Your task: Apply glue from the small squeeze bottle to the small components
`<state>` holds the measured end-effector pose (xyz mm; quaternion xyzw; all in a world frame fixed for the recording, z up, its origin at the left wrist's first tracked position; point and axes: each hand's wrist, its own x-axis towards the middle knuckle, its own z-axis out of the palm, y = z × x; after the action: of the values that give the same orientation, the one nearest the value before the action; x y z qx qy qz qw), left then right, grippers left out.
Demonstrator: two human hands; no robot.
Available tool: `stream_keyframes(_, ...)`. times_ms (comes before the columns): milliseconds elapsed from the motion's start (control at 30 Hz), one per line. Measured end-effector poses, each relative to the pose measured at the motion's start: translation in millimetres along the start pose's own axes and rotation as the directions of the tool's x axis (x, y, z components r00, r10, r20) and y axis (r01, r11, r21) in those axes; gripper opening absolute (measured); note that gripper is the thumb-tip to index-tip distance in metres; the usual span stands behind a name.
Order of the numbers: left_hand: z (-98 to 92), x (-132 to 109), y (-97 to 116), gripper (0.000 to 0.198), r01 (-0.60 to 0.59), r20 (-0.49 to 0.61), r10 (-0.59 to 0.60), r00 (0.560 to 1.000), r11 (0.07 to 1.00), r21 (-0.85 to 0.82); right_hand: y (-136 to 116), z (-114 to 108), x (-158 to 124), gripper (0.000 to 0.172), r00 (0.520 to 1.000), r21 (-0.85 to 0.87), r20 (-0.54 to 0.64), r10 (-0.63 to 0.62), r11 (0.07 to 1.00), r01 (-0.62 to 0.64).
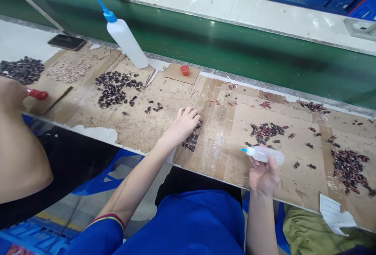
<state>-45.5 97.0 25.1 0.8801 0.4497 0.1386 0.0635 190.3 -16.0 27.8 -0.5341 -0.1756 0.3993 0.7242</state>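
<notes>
My right hand (265, 174) is wrapped round a small translucent squeeze bottle (268, 155) with a thin blue nozzle, which points left. The bottle lies level just below a pile of red and dark parts (268, 129). My left hand (185, 123) rests palm down, its fingers bent, at the upper end of rows of small dark parts (191, 140) on the cardboard. Whether its fingertips grip a part cannot be seen. A heap of black parts (111, 90) and a few loose ones lie to the left of it.
A tall white bottle (127, 43) with a blue nozzle and a red cap (185, 70) stand behind. At the left, another person's hand (11, 92) holds a red tool (38, 94) near a phone (67, 42). More parts (349, 170) lie right. A green belt (235, 51) runs behind.
</notes>
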Motion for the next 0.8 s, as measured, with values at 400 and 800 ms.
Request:
stream_keyframes(400, 22.0, -57, 70, 0.014, -0.038, -0.136, 0.027, 0.99, 0.996, -0.083, 20, 4, -17, 0.031, 1.0, -0.218, 0.023, -0.001, 0.976, 0.006)
stream_keyframes(800, 23.2, -50, 62, 0.014, 0.069, -0.25, -0.135, 0.959, 0.964, -0.257, 32, 14, -19, 0.029, 0.992, -0.372, 0.049, -0.115, 0.92, 0.125)
